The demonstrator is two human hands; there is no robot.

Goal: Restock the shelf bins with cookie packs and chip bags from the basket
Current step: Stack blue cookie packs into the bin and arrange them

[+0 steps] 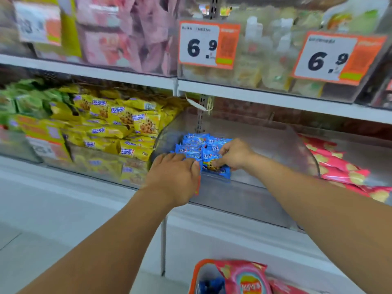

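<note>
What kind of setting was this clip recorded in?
Most likely a grocery or snack shop aisle: price tags reading 6.9 hang on clear shelf bins filled with yellow cookie packs, while both hands arrange blue cookie packs.

Head view, close, down at shelf bins [244,187]

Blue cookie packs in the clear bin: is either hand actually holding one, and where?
The right hand pinches a blue cookie pack at its upper edge. The left hand lies flat on the pile, holding nothing.
</note>
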